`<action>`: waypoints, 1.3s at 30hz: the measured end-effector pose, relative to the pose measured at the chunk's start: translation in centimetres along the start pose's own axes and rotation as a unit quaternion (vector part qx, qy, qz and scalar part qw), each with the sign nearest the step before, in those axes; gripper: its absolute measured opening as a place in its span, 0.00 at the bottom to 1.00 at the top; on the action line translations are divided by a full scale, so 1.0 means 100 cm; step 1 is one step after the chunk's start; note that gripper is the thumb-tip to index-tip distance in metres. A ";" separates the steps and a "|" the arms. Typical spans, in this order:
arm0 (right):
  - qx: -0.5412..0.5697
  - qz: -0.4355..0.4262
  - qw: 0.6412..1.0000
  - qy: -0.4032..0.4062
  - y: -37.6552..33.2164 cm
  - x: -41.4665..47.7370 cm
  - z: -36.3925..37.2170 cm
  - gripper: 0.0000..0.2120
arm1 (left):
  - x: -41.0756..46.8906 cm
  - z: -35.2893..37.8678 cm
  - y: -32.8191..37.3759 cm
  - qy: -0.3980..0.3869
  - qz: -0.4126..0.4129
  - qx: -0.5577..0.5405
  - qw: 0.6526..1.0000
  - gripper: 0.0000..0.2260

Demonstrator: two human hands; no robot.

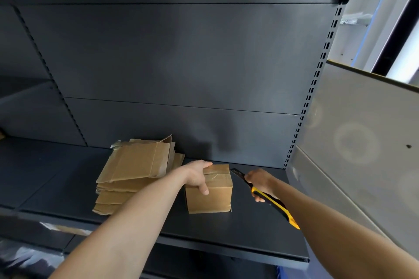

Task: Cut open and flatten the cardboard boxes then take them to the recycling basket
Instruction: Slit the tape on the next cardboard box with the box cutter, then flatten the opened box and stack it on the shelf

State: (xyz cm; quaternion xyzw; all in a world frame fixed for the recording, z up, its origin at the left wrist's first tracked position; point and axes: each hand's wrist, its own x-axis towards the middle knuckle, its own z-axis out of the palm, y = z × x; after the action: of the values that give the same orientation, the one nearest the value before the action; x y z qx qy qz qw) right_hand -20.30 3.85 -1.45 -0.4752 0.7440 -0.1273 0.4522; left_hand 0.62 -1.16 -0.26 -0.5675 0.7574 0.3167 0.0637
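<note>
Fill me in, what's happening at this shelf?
A person is breaking down cardboard boxes. The left hand grips the top of a small box that is taped shut and standing on the dark shelf. The right hand holds a yellow and black knife, its tip close to the box's upper right edge; no cut shows yet. A stack of flattened boxes lies just left of the small box.

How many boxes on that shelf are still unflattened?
1: the taped box under the left hand, right of the flattened stack. Others could sit outside the view.
</note>
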 end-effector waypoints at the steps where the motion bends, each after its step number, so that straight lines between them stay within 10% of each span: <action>1: 0.014 -0.012 1.000 0.012 0.000 0.000 0.002 0.12 | 0.000 0.000 0.000 0.001 0.000 -0.002 1.000 0.44; 12: -0.106 0.028 0.991 -0.079 0.000 -0.013 -0.030 0.15 | 0.002 0.001 0.004 -0.002 -0.009 0.034 0.999 0.42; 26: -0.301 -0.001 0.953 0.046 0.057 0.052 0.033 0.18 | -0.001 -0.005 0.004 0.003 -0.027 -0.014 1.000 0.37; 34: -0.155 -0.091 0.974 0.137 -0.001 0.050 0.016 0.14 | -0.001 -0.006 -0.010 0.156 -0.110 -0.095 0.977 0.25; 39: -0.129 -0.169 0.976 0.051 -0.059 0.030 0.017 0.26 | -0.009 -0.010 -0.003 0.132 -0.195 -0.188 0.953 0.24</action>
State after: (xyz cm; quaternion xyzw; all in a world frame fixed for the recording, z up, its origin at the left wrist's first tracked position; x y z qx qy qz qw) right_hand -15.86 -1.23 -0.45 -0.6416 0.6851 -0.1290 0.3200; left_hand 1.51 -0.97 0.79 -0.7429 0.5603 0.3565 -0.0842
